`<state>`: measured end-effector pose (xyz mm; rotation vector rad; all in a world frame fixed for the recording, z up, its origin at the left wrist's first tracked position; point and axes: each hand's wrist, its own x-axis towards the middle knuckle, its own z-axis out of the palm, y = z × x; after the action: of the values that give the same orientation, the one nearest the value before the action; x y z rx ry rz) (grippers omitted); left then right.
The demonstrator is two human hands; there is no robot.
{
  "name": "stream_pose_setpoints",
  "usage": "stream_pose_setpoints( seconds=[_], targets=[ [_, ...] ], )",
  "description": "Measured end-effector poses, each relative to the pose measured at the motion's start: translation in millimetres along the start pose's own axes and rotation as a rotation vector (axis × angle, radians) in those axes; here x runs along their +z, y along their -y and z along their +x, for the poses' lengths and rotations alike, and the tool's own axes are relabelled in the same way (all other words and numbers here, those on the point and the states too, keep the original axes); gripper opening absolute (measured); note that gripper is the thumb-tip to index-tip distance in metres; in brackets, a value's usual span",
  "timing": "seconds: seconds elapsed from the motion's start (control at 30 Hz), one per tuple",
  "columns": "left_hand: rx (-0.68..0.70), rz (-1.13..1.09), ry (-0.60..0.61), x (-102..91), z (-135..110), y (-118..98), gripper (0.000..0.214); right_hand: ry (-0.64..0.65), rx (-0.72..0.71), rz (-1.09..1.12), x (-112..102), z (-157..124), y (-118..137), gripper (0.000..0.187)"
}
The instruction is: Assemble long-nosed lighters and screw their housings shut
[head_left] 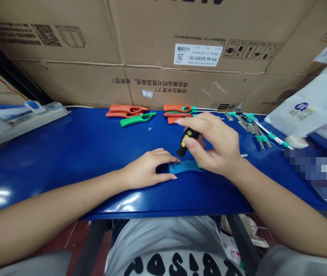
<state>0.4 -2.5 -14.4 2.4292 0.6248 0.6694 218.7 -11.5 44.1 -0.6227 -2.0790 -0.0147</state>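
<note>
My left hand (148,168) lies on the blue table (74,153), its fingers closed on the left end of a light-blue plastic handle (184,166). My right hand (212,143) grips a small black-and-yellow screwdriver (185,141), tilted, with its metal tip touching the blue handle near my left fingertips. The right part of the handle is hidden under my right hand.
Orange and green plastic handles (128,113) lie at the table's back, with more assembled ones (180,111) to their right. Several metal rods with teal fittings (255,128) lie at the back right. Cardboard boxes (163,50) wall the far edge. A white bag (309,103) sits right.
</note>
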Motion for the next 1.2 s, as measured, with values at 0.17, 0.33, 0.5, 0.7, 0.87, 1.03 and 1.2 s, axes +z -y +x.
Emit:
stream_pose_setpoints(
  seconds=[0.17,0.33,0.5,0.7,0.87,1.03,1.2],
  targets=[
    [-0.016,0.006,0.014,0.0,-0.1,-0.1,0.035,0.092,0.093,0.165,2.7,-1.1,-0.3,0.031],
    [0.011,0.009,-0.014,0.9,-0.6,1.2,0.033,-0.028,-0.052,-0.048,1.2,-1.1,-0.5,0.023],
    [-0.017,0.014,0.027,-0.1,-0.3,0.0,0.036,0.156,0.083,0.187,1.0,-0.1,3.7,0.036],
    [0.038,0.023,-0.032,1.8,-0.6,2.9,0.033,-0.019,-0.112,-0.172,1.6,-2.9,-1.6,0.022],
    [-0.017,0.021,0.027,-1.0,0.6,-1.2,0.035,0.196,0.009,0.025,-1.8,0.0,-0.4,0.036],
    [-0.010,0.005,0.023,-0.8,0.1,-0.1,0.032,0.056,0.018,-0.026,-1.6,-0.7,-5.2,0.029],
    [0.004,0.016,0.013,0.3,-0.4,1.5,0.035,0.114,-0.031,0.056,-2.1,-1.7,-1.8,0.031]
  ],
)
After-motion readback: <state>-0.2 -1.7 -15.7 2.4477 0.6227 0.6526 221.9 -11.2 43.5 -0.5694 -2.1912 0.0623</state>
